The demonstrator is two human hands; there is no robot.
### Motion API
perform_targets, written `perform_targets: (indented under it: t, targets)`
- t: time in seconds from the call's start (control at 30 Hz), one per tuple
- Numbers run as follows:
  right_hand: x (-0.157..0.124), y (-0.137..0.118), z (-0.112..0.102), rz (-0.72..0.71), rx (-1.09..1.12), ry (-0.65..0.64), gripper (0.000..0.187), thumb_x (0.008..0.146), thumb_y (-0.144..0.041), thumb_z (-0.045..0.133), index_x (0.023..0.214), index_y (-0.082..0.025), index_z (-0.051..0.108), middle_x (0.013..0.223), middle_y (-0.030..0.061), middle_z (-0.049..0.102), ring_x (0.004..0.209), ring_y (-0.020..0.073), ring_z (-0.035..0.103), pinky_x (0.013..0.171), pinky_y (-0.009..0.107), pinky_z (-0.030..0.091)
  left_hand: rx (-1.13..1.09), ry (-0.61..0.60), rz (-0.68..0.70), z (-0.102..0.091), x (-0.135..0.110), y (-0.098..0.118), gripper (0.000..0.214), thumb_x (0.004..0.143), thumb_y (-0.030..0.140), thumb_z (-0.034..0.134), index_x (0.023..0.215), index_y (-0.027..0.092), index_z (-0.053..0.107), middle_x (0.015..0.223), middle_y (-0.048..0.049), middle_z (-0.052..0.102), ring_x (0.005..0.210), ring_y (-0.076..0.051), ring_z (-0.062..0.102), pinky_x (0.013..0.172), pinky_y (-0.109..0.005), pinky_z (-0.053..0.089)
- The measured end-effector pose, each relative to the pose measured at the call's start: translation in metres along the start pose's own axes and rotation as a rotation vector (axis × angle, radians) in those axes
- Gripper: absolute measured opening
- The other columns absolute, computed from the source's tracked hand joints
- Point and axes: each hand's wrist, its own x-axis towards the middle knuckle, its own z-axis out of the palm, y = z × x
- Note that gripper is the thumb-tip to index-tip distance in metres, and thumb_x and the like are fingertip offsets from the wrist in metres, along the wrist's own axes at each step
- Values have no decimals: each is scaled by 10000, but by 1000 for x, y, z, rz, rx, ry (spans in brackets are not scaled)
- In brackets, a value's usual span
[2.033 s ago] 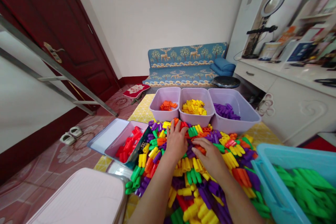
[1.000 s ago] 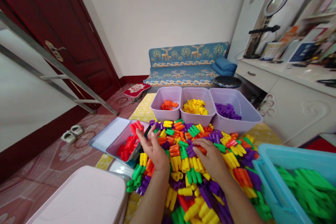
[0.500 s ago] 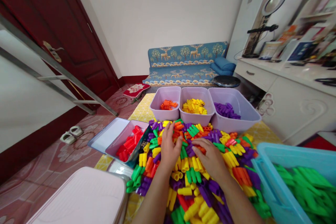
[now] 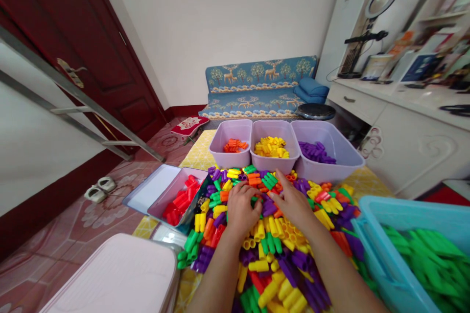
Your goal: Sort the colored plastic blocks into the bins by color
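A heap of plastic bullet-shaped building pieces [image 4: 271, 242] in yellow, green, purple, orange and red covers the table before me. My left hand [image 4: 243, 208] is curled over the middle of the heap, its thumb and fingers closing around a green piece [image 4: 254, 200] that is partly hidden. Just to the right, my right hand [image 4: 293, 203] lies over the pieces with its index finger stretched forward and the thumb apart. I see nothing held in it. A green joined piece [image 4: 270, 181] lies near its index fingertip.
Behind the heap stand three lilac bins with orange [image 4: 230, 159], yellow [image 4: 273, 164] and purple pieces [image 4: 330, 173]. A box [image 4: 172, 190] of red pieces is at left, near a pink lid [image 4: 113, 274]. At right is a turquoise bin [image 4: 382, 259] of green pieces.
My left hand has shifted right and its fingers have curled in. My right hand has moved slightly forward, and its index finger has straightened.
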Motion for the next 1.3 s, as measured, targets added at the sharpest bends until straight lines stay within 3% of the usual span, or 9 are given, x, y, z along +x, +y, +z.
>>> perform_targets:
  t: [0.13,0.33,0.5,0.6,0.77,0.93,1.03,1.2,1.3]
  targets:
    - [12,-6,1,8,-72,-49,621,811,-171,538,1411,-134,384,1369,166,518,1234,274,523,1011,415,424,1,-5,5,0,-1,0,166,741,189,646,891,241,693,962,-35,696,1167,-280,494,1004,-462,372]
    - [19,-19,0,45,-140,-117,534,774,-157,592,1302,-143,521,1294,159,563,1126,276,590,924,377,466,1,0,9,1,-1,0,229,730,224,670,957,242,689,1022,-45,694,1152,-277,501,992,-456,382]
    - [13,-20,-6,-1,-90,-170,206,745,-161,607,923,-206,701,975,76,668,925,239,645,830,353,484,-4,-9,-1,-1,-1,1,151,731,222,667,877,246,700,971,-34,699,1160,-278,493,999,-456,374]
    - [3,-15,-12,13,82,-32,187,727,-142,598,888,-203,669,926,49,675,858,212,645,795,344,493,-10,-13,2,-2,-2,2,175,736,221,664,901,258,708,979,-32,700,1175,-280,484,1008,-459,368]
    - [-16,-7,-27,176,529,312,248,760,-300,650,974,-189,593,888,53,698,805,209,670,782,382,522,-9,-16,-12,-1,-2,1,195,741,237,666,929,259,714,1003,-34,701,1183,-278,483,1013,-455,366]
    - [-24,-23,-50,147,915,774,276,793,-315,651,1030,-198,575,1033,65,689,892,193,690,891,412,504,-12,-24,-10,-1,-2,0,205,745,233,658,940,261,718,992,-34,702,1182,-281,483,1014,-454,363]
    - [-27,-28,-67,126,1012,1005,202,838,-331,594,1004,-222,557,1203,89,629,1092,215,634,981,429,450,-8,-12,-1,-1,-2,1,190,747,233,656,925,255,719,971,-42,695,1181,-285,483,1008,-460,366]
    - [-33,-19,-89,296,1002,977,414,935,-505,234,1207,-284,455,1527,106,311,1352,247,394,1027,523,400,-6,17,20,-1,-2,2,125,746,231,664,858,241,719,919,-50,674,1081,-268,530,945,-429,401]
    - [-33,-16,-89,331,1014,948,474,923,-519,170,1272,-297,400,1540,97,280,1329,237,429,992,485,437,-21,48,18,-1,-2,1,100,771,204,633,825,231,713,875,-37,671,964,-231,565,868,-374,422]
